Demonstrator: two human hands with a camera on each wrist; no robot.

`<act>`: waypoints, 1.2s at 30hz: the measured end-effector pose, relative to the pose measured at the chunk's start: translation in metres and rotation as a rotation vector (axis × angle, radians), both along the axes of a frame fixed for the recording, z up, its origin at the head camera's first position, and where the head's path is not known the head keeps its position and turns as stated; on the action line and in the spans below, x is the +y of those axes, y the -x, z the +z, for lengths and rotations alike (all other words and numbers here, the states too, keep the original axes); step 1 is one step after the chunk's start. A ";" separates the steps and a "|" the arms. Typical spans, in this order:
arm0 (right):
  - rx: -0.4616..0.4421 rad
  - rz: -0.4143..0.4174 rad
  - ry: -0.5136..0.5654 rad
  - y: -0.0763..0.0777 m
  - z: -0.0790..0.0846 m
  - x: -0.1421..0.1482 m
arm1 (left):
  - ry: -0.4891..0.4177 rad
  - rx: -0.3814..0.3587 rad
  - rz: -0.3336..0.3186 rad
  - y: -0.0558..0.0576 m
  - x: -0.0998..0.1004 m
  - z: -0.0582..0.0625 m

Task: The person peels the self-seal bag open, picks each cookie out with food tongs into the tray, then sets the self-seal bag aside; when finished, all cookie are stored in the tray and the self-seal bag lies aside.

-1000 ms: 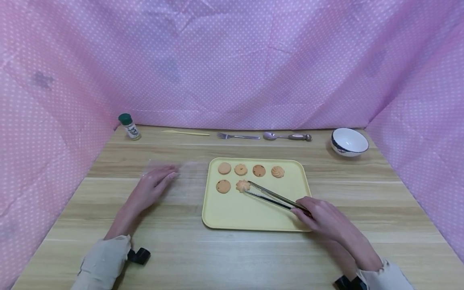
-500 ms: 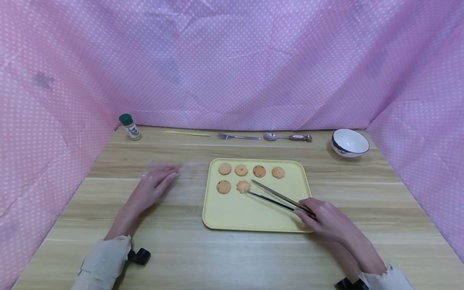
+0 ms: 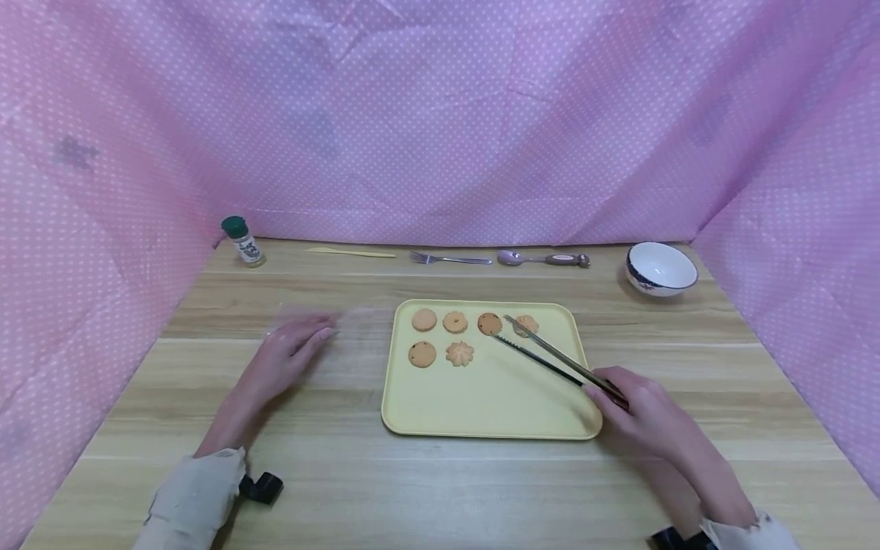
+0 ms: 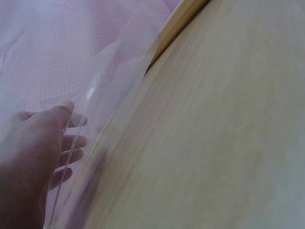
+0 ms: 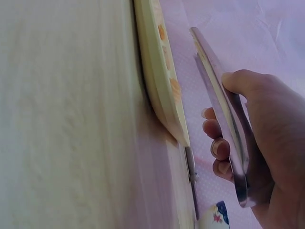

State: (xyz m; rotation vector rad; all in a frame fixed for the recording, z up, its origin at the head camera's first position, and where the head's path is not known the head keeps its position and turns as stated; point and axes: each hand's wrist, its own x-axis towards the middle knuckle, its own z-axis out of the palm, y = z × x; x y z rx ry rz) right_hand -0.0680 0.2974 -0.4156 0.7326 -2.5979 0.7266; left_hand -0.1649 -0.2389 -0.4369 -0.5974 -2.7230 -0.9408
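Observation:
My right hand (image 3: 642,412) grips metal tongs (image 3: 560,359) over the yellow tray (image 3: 481,416). The tong tips are apart, near a round dotted cookie (image 3: 490,324) and partly over a swirled cookie (image 3: 527,321); nothing is pinched between them. In the right wrist view, thumb and fingers hold the tongs (image 5: 233,114) from both sides. A flower-shaped cookie (image 3: 459,354) lies in the front row beside another dotted cookie (image 3: 422,354). Left of the tray, my left hand (image 3: 292,353) holds the edge of a clear plastic container (image 4: 114,81), its fingers showing through the plastic.
Along the back lie a pale yellow knife (image 3: 351,252), a fork (image 3: 450,259) and a spoon (image 3: 543,259). A green-capped shaker (image 3: 244,241) stands back left, a white bowl (image 3: 661,269) back right. A pink dotted cloth (image 3: 440,122) hangs around the table.
My right hand has lifted the tongs off the flower-shaped cookie, leaving it on the tray, and moved them up and to the right. The left hand stays in place.

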 end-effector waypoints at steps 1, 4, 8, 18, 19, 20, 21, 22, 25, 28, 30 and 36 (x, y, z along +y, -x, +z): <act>0.002 -0.010 0.007 0.000 0.000 0.002 | 0.002 0.002 0.000 0.000 -0.001 0.000; 0.020 -0.040 0.028 0.000 -0.002 0.007 | 0.012 0.014 0.003 -0.001 -0.002 -0.002; 0.046 -0.090 0.033 -0.002 -0.007 0.015 | 0.029 0.029 0.009 0.000 -0.004 -0.003; -0.002 -0.279 0.078 -0.009 -0.015 0.029 | 0.032 0.032 0.014 0.000 -0.005 -0.003; -0.022 -0.300 0.086 -0.010 -0.015 0.029 | 0.034 0.032 0.014 0.000 -0.005 -0.003; -0.042 -0.322 0.088 -0.010 -0.014 0.030 | 0.033 0.032 0.014 0.000 -0.004 -0.003; -0.059 -0.341 0.090 -0.011 -0.014 0.031 | 0.036 0.033 0.015 0.001 -0.004 -0.003; -0.076 -0.361 0.089 -0.011 -0.014 0.031 | 0.037 0.034 0.013 0.001 -0.004 -0.003; -0.118 -0.422 0.090 -0.013 -0.013 0.033 | 0.039 0.041 0.019 0.001 -0.004 -0.003; -0.139 -0.457 0.102 -0.015 -0.013 0.034 | 0.032 0.044 0.025 0.002 -0.004 -0.004; -0.139 -0.474 0.107 -0.016 -0.014 0.035 | 0.028 0.045 0.029 0.002 -0.003 -0.003; -0.154 -0.525 0.090 -0.019 -0.017 0.037 | 0.022 0.038 0.033 0.001 -0.002 -0.003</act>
